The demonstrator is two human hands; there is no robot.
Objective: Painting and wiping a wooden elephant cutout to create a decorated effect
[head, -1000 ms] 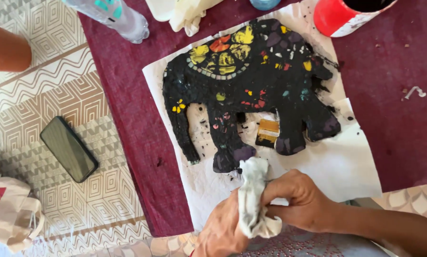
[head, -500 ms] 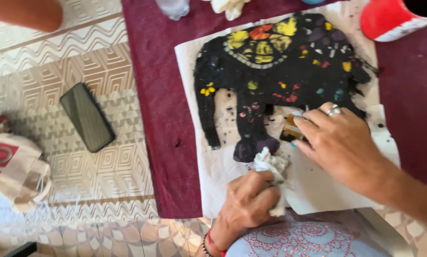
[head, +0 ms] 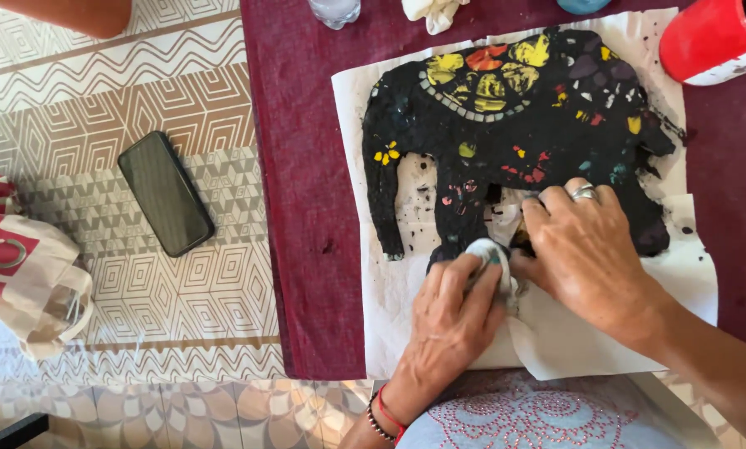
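Note:
A flat black elephant figure (head: 506,125) with coloured mosaic pieces lies on white paper (head: 373,299) over a maroon cloth (head: 298,166). My left hand (head: 452,312) is closed on a small white rag (head: 482,249) and presses it on the elephant's front leg. My right hand (head: 585,249), wearing a ring, lies flat on the elephant's belly and hind leg beside the rag, fingers touching the figure. The part of the elephant under both hands is hidden.
A black phone (head: 167,193) lies on the patterned mat at left. A red-and-cream bag (head: 19,266) sits at the far left edge. A red cup (head: 709,37) stands at top right. A clear bottle (head: 333,10) and crumpled white cloth (head: 435,12) are at the top.
The view has shifted and moved closer. My right hand has let go of the rag and settled on the elephant. My left hand has carried the rag up onto the front leg.

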